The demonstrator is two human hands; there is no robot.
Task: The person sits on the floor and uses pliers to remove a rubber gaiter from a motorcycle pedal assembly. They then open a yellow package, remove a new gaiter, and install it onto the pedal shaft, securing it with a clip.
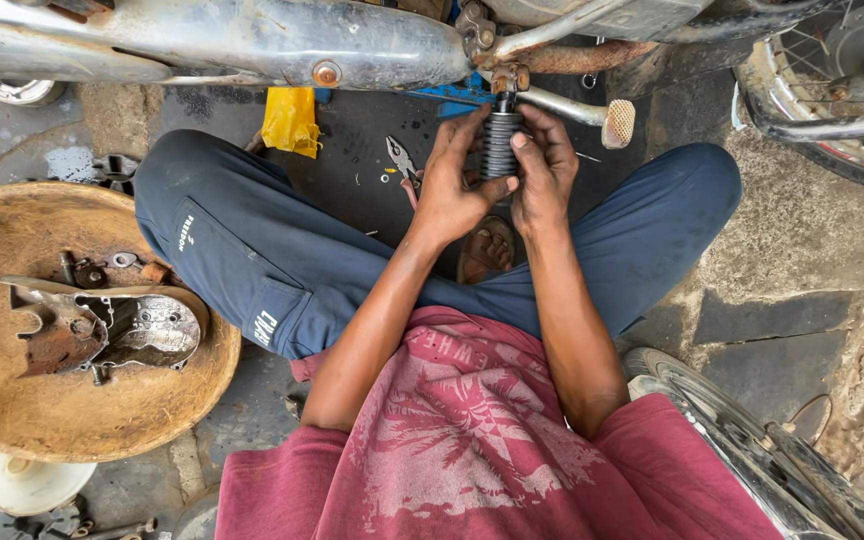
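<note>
A ribbed black footpeg rubber [499, 145] was held upright in the upper middle of the frame, just below the motorcycle's underside. It was gripped from both sides. The left hand [450, 185] was closed round its left side, thumb laid across the lower end, and the right hand [544, 170] was closed round its right side, with a finger pressed on the ribs near the top. The top of the rubber met a rusty bracket [508, 78] under the frame.

A chrome exhaust [252, 40] was seen running across the top left of the frame. A second peg [616, 123], with a pale knurled end, was seen just right of the hands. Pliers [401, 158] lay on the dark ground just left of the left hand, and a yellow rag [290, 120] lay further left, under the exhaust. A sandalled foot [486, 250] was seen below the hands, between the crossed legs in blue trousers [252, 250].

A wide, rusty pan [12, 400] filled the lower left of the frame; an engine cover [142, 330] and small metal parts lay in it. A spoked wheel [832, 70] was seen at the upper right, and a tyre [752, 440] at the lower right.
</note>
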